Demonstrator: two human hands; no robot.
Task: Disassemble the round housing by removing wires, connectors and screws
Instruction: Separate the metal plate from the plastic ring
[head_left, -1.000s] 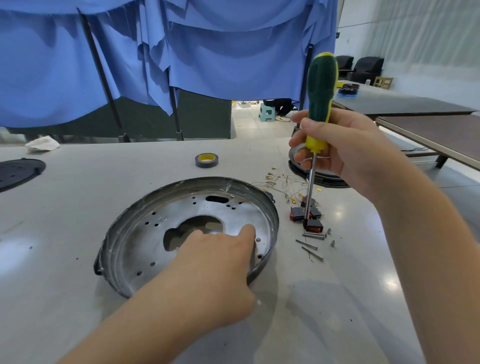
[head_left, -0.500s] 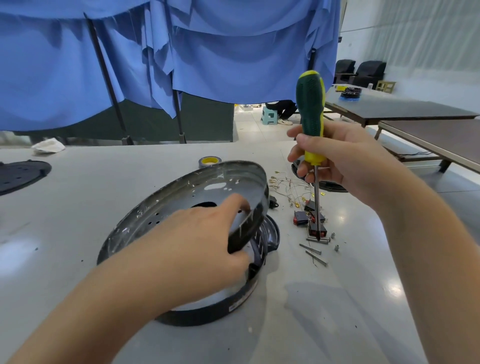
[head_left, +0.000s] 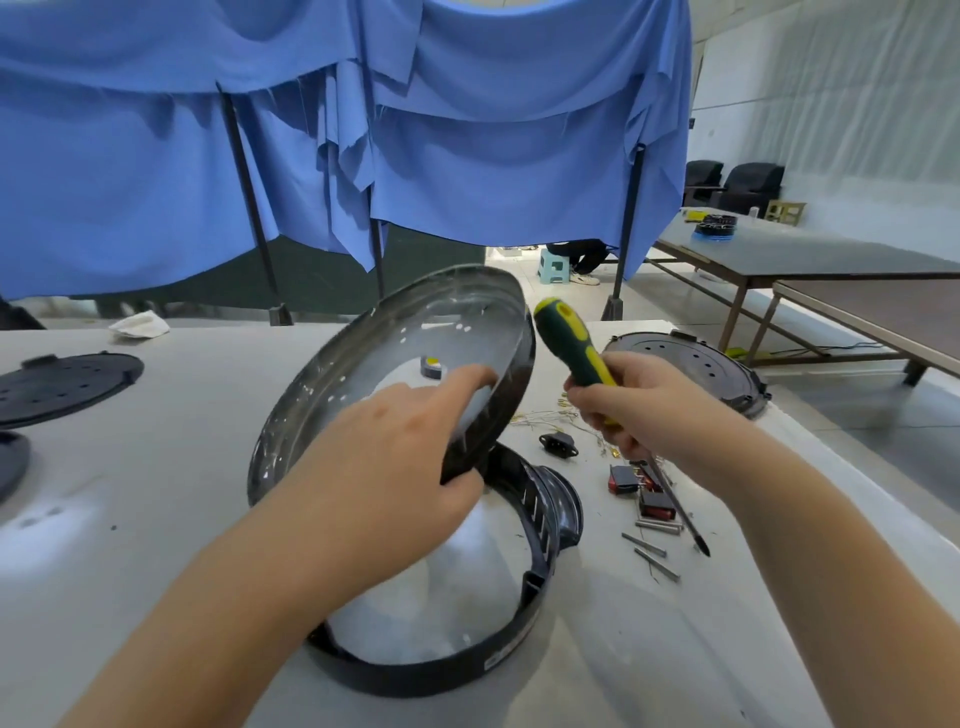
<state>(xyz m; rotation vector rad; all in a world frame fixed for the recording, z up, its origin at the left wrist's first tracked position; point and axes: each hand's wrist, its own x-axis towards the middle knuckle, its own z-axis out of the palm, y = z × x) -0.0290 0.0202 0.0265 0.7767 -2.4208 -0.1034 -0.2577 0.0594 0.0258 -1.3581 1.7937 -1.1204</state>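
Note:
My left hand (head_left: 395, 457) grips the right rim of a round metal pan (head_left: 363, 364) with holes, held tilted above the table. Under it a black plastic ring (head_left: 498, 660) of the housing stays on the table, with bare table showing inside. My right hand (head_left: 644, 410) holds a green and yellow screwdriver (head_left: 576, 348), handle up-left, tip down-right over the loose parts. Removed thin wires (head_left: 545, 415), a black connector (head_left: 558, 444), red switches (head_left: 657, 506) and long screws (head_left: 652, 551) lie to the right of the ring.
A black round cover (head_left: 691, 369) lies at the back right, another black cover (head_left: 57, 379) at the far left. A tape roll (head_left: 434, 366) shows through the pan's opening. A white cloth (head_left: 140, 325) lies at the back. Blue curtains hang behind; other tables stand to the right.
My left hand has lifted the metal pan up off the black ring and tilted it. My right hand has tipped the screwdriver from upright to slanted and lowered it.

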